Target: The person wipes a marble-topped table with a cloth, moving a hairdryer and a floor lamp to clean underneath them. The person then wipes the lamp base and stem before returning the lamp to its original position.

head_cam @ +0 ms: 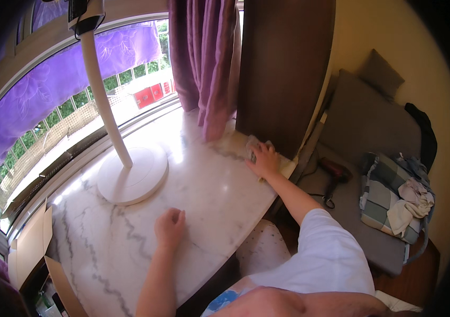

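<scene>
On the white marble-patterned surface (pixel 209 186), my left hand (pixel 169 228) rests loosely curled near the middle, with no object visible in it. My right hand (pixel 265 160) reaches to the far right corner, beside a dark brown panel. Its fingers lie over a crumpled clear plastic bag (pixel 253 143) with something dark inside; whether they grip it or only touch it is hard to tell. A small yellowish bit shows beneath the right wrist. The round white base (pixel 133 176) of a stand is beyond my left hand.
The stand's white pole (pixel 104 99) rises before the window. A purple curtain (pixel 215 79) hangs onto the surface. An opened cardboard box (pixel 60 281) holds items at lower left. At right, a grey sofa (pixel 371 119) bears a hair dryer (pixel 335 170) and folded checked bedding (pixel 387 198).
</scene>
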### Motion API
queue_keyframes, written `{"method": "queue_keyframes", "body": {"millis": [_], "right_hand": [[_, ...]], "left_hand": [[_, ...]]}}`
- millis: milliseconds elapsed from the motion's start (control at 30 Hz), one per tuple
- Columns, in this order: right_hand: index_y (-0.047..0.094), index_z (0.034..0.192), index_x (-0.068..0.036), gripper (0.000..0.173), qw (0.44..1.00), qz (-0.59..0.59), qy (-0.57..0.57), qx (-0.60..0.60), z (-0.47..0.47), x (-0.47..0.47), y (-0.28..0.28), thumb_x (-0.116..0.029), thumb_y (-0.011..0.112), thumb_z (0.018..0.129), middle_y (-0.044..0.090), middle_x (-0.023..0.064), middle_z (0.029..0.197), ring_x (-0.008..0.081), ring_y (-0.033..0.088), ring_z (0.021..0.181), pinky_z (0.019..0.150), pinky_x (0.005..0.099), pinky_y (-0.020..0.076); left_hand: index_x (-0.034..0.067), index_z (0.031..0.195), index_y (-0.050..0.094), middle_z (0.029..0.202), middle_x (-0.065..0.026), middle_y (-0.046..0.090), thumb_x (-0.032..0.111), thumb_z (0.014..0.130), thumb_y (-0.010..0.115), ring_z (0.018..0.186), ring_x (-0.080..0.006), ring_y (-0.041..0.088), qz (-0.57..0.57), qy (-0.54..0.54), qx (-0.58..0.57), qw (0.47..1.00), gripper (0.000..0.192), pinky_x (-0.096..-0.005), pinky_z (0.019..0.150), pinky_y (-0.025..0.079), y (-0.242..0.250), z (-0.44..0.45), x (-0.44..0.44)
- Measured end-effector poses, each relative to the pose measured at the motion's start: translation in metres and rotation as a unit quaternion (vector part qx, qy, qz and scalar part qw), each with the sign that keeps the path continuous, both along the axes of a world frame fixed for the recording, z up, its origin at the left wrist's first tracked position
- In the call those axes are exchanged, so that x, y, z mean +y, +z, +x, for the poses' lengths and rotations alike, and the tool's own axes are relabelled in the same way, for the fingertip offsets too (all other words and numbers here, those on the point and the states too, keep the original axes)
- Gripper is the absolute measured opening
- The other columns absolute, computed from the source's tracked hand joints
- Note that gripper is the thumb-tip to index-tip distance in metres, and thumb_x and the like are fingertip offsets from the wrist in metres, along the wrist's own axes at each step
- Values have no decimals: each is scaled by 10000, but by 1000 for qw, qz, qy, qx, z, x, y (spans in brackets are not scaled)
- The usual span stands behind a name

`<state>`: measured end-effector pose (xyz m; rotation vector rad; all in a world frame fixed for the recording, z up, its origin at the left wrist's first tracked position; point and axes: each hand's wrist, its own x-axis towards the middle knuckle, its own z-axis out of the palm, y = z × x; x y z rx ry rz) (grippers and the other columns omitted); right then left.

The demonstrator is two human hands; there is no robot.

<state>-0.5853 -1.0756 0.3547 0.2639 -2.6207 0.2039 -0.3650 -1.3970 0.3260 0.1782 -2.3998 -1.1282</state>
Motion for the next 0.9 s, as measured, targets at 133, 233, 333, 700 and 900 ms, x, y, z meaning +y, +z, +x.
{"method": "queue_keyframes", "body": {"millis": [133,233,333,700,900], "right_hand": [[593,1336,-206,602,999,7,-42,-12,-49,-16,-7,-504,678,820,484,86,1460,371,449,1284,1052,535,387],[589,1344,-204,611,997,20,-55,-50,-63,-26,-2,-508,674,821,498,84,1448,374,453,1275,1057,534,386],[592,1337,-211,594,997,26,-62,-39,-61,-27,-3,-506,666,827,510,75,1438,374,463,1259,1055,518,393],[611,1281,-247,490,992,30,124,-13,80,-42,-10,-437,643,831,534,62,1380,352,493,1201,962,493,429],[610,1259,-241,460,964,-29,263,-7,142,-12,-10,-367,675,822,542,80,1349,368,501,1131,947,499,442]], "left_hand": [[62,847,687,733,-130,679,250,893,670,683,-309,658,1,1,-36,999,194,-406,658,505,10,5,5],[53,852,682,737,-139,677,247,903,659,692,-320,657,3,-5,-47,999,202,-409,665,504,11,6,6],[47,860,681,739,-143,677,247,907,652,695,-326,656,14,-2,-53,999,208,-410,667,504,14,5,9],[55,864,690,732,-127,682,242,888,665,691,-295,667,16,10,-62,998,190,-394,658,505,15,0,10],[56,858,687,740,-110,680,239,886,670,677,-271,653,-1,-6,-40,999,187,-378,653,501,10,-1,2]]}}
